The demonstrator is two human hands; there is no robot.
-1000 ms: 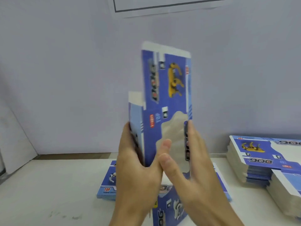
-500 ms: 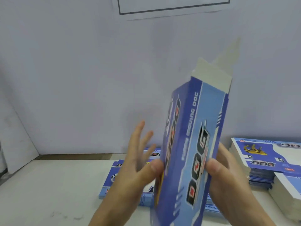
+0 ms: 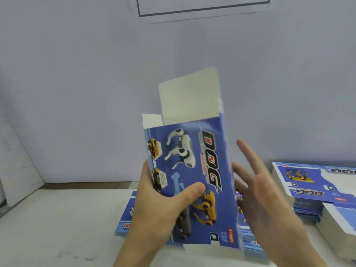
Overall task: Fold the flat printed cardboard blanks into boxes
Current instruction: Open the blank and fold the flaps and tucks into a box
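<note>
A blue printed box (image 3: 194,170) with "DOG" lettering and robot-dog pictures stands upright in the air before me, opened into a sleeve. Its white top flap (image 3: 189,95) sticks up unfolded. My left hand (image 3: 163,205) grips the box's lower left side, thumb pressed across the front panel. My right hand (image 3: 265,191) hovers just right of the box with fingers spread and straight, holding nothing. Whether its fingertips touch the box's right edge is unclear from blur.
A low stack of flat blue blanks (image 3: 125,222) lies on the white table (image 3: 57,228) behind the box. A taller pile of blanks (image 3: 312,187) sits at the right, with another white-edged pile (image 3: 339,224) in front of it. A grey wall stands close behind.
The blank has been opened from flat into a sleeve and turned so its front panel faces me. My left hand took hold of it; my right hand let go and spread open.
</note>
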